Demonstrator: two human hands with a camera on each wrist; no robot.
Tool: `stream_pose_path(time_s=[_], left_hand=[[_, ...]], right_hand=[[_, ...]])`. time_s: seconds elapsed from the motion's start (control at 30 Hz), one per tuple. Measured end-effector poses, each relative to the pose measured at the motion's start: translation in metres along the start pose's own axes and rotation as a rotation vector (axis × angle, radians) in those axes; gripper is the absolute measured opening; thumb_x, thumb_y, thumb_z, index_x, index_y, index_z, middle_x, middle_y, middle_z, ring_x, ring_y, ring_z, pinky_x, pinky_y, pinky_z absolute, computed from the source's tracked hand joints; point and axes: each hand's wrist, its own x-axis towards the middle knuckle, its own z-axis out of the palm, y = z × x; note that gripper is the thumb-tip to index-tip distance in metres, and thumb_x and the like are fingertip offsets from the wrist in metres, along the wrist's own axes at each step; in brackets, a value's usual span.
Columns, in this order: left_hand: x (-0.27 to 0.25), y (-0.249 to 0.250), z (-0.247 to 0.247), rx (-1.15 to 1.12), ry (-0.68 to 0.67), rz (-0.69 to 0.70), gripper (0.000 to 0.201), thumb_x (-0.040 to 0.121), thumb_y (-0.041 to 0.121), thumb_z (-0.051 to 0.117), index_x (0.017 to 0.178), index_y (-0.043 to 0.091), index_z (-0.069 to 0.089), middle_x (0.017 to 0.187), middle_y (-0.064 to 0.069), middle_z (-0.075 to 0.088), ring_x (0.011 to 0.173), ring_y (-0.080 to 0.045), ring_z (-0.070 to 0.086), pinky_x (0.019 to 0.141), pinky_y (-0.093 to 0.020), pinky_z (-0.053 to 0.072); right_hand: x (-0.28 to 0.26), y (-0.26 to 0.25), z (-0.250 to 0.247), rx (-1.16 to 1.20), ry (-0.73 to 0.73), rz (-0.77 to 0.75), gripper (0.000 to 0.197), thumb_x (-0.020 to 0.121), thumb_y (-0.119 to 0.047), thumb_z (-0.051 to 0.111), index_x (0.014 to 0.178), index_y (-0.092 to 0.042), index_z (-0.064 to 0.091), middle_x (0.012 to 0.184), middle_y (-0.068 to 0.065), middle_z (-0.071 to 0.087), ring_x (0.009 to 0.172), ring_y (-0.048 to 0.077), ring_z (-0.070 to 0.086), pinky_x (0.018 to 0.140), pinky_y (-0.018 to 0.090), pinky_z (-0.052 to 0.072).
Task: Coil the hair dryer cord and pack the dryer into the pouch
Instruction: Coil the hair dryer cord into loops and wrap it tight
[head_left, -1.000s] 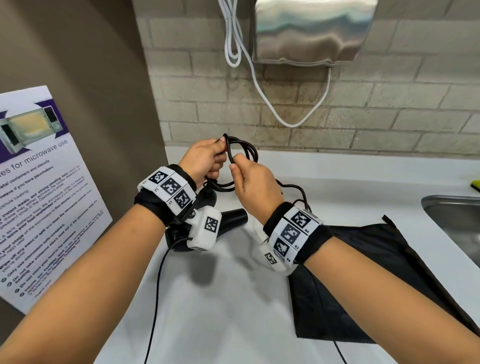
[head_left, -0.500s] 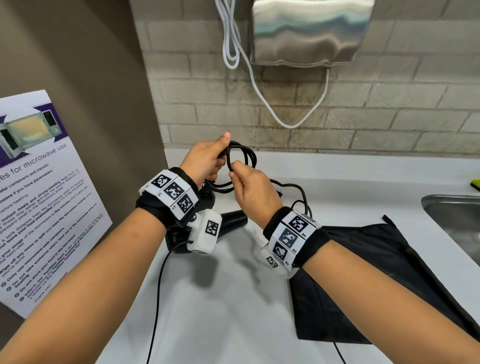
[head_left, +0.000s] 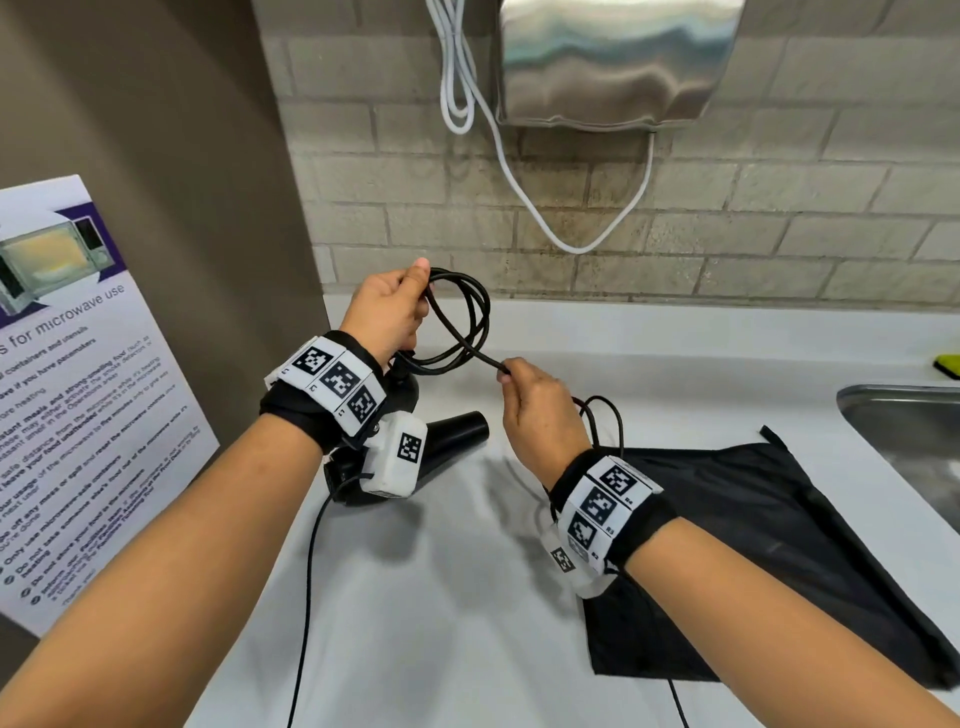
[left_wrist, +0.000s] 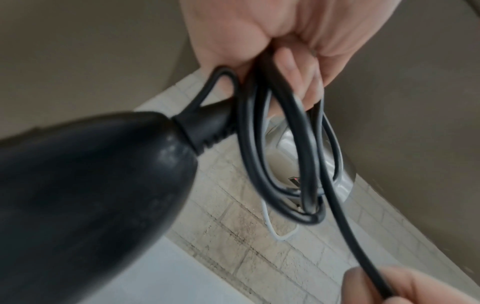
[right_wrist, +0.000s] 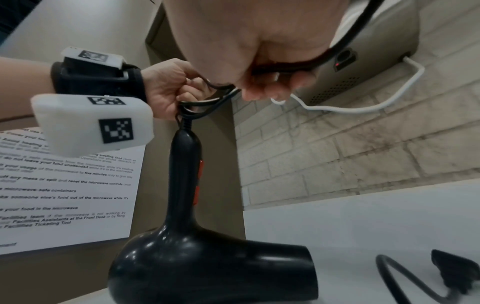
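Observation:
My left hand (head_left: 387, 312) grips several loops of the black cord (head_left: 470, 317) above the counter, and the loops (left_wrist: 283, 164) hang from its fingers (left_wrist: 298, 67). The black hair dryer (head_left: 452, 431) hangs below that hand by its cord end, handle up (right_wrist: 185, 164), nozzle pointing right. My right hand (head_left: 530, 400) pinches the free run of cord (head_left: 488, 358) to the right of the coil. The rest of the cord (head_left: 605, 421) trails behind my right wrist to the plug (right_wrist: 454, 269) on the counter. The black pouch (head_left: 753, 545) lies flat at the right.
A steel hand dryer (head_left: 613, 57) with a white cable (head_left: 519, 187) hangs on the brick wall ahead. A microwave-use poster (head_left: 67, 389) is on the left wall. A steel sink (head_left: 904, 421) sits at the far right of the white counter (head_left: 441, 597).
My right hand has drawn away from the coil, down and to the right, sliding along the cord. My left hand keeps hold of the loops, slightly higher.

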Motion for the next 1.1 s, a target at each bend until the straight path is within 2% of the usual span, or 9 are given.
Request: stream_pose_path(time_s=[0.23,0.33,0.43,0.6,0.67,0.73,0.87,1.0,1.1], left_hand=[[0.009,-0.014,0.0,0.215,0.032,0.109,0.034,0.098,0.031,0.041,0.067,0.018,0.048,0.042,0.011,0.042,0.031,-0.001,0.028,0.039,-0.016,0.026],[0.013,-0.017,-0.004,0.261,0.033,0.136,0.034,0.098,0.033,0.04,0.068,0.02,0.05,0.037,0.015,0.044,0.032,-0.002,0.031,0.042,-0.018,0.027],[0.013,-0.018,-0.004,0.271,0.025,0.158,0.034,0.098,0.034,0.04,0.068,0.021,0.051,0.037,0.016,0.043,0.032,-0.001,0.033,0.04,-0.016,0.028],[0.012,-0.019,0.002,0.253,-0.018,0.154,0.034,0.099,0.032,0.039,0.069,0.021,0.051,0.035,0.016,0.041,0.031,-0.002,0.03,0.036,-0.013,0.026],[0.01,-0.018,0.004,0.248,-0.038,0.15,0.034,0.099,0.032,0.038,0.069,0.021,0.051,0.035,0.015,0.04,0.031,-0.002,0.03,0.035,-0.013,0.025],[0.01,-0.018,0.006,0.252,-0.049,0.15,0.034,0.099,0.032,0.038,0.069,0.021,0.052,0.035,0.015,0.04,0.031,-0.002,0.03,0.035,-0.013,0.025],[0.009,-0.017,0.006,0.244,-0.056,0.148,0.035,0.099,0.033,0.037,0.07,0.021,0.053,0.036,0.015,0.039,0.032,-0.002,0.029,0.035,-0.014,0.026],[0.007,-0.016,0.007,0.255,-0.065,0.139,0.035,0.099,0.033,0.037,0.07,0.021,0.052,0.035,0.015,0.04,0.032,-0.002,0.03,0.035,-0.013,0.026],[0.005,-0.016,0.009,0.281,-0.067,0.136,0.034,0.099,0.033,0.037,0.07,0.021,0.052,0.035,0.016,0.041,0.032,-0.002,0.032,0.036,-0.012,0.026]], right_hand=[[-0.009,-0.013,0.003,0.186,-0.185,0.134,0.021,0.093,-0.008,0.042,0.095,-0.003,0.063,0.073,-0.002,0.05,0.059,0.003,0.043,0.063,0.018,0.034],[-0.005,-0.017,-0.013,0.058,-0.22,0.112,0.023,0.092,-0.014,0.05,0.105,-0.008,0.068,0.098,0.007,0.055,0.081,0.016,0.054,0.077,0.018,0.039],[-0.001,-0.024,-0.044,0.017,-0.192,0.123,0.022,0.091,-0.024,0.053,0.105,-0.015,0.068,0.101,0.002,0.051,0.094,0.016,0.052,0.085,0.021,0.039],[0.014,-0.007,-0.089,0.013,-0.194,0.238,0.021,0.092,-0.02,0.05,0.102,-0.015,0.068,0.095,0.0,0.06,0.071,0.009,0.05,0.068,0.016,0.036],[0.022,0.016,-0.087,-0.031,-0.298,0.308,0.023,0.092,-0.014,0.047,0.101,-0.012,0.068,0.094,0.001,0.063,0.068,0.008,0.05,0.057,0.006,0.035],[0.024,0.043,-0.07,-0.11,-0.461,0.362,0.025,0.092,-0.012,0.045,0.103,-0.01,0.068,0.099,0.004,0.065,0.075,0.013,0.057,0.062,0.002,0.037],[0.011,0.076,-0.019,-0.282,-0.755,0.4,0.03,0.094,-0.022,0.043,0.12,-0.019,0.057,0.128,0.009,0.056,0.114,0.024,0.053,0.096,0.026,0.038],[0.006,0.071,0.015,-0.231,-0.826,0.537,0.052,0.094,-0.028,0.046,0.14,-0.011,0.03,0.131,0.014,0.052,0.119,0.028,0.05,0.092,0.03,0.041],[0.013,0.064,0.027,-0.025,-0.767,0.697,0.047,0.094,-0.029,0.048,0.129,0.002,0.042,0.116,0.017,0.062,0.105,0.031,0.059,0.081,0.035,0.05]])
